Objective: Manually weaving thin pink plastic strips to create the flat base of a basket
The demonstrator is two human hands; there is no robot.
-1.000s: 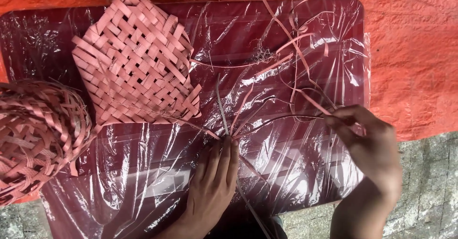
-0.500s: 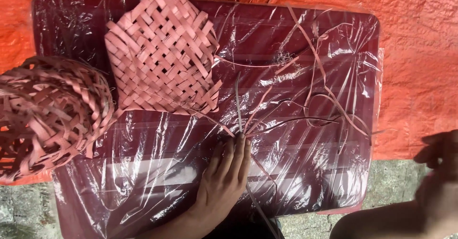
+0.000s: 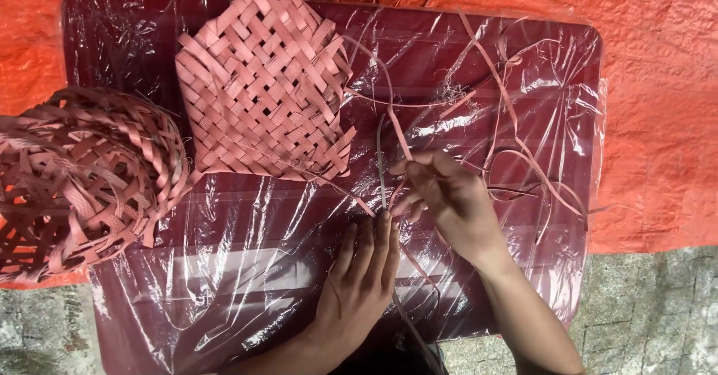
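My left hand (image 3: 359,278) lies flat, palm down, on the plastic-wrapped maroon table (image 3: 134,38), its fingertips pressing on crossed pink strips (image 3: 383,167). My right hand (image 3: 447,195) is just right of it, fingers pinched on one of those thin strips where they cross. A flat woven pink mat (image 3: 262,83) lies behind the hands at the table's far middle. More loose pink strips (image 3: 516,143) curl over the right part of the table.
A round woven pink basket (image 3: 78,177) hangs over the table's left edge. An orange tarp (image 3: 658,83) covers the ground behind and to the right. Grey stone paving (image 3: 651,308) shows at the lower right and lower left.
My right hand has come back from the far right to the strips beside my left hand. The view has shifted, so the table sits further right in it. My left hand has stayed put.
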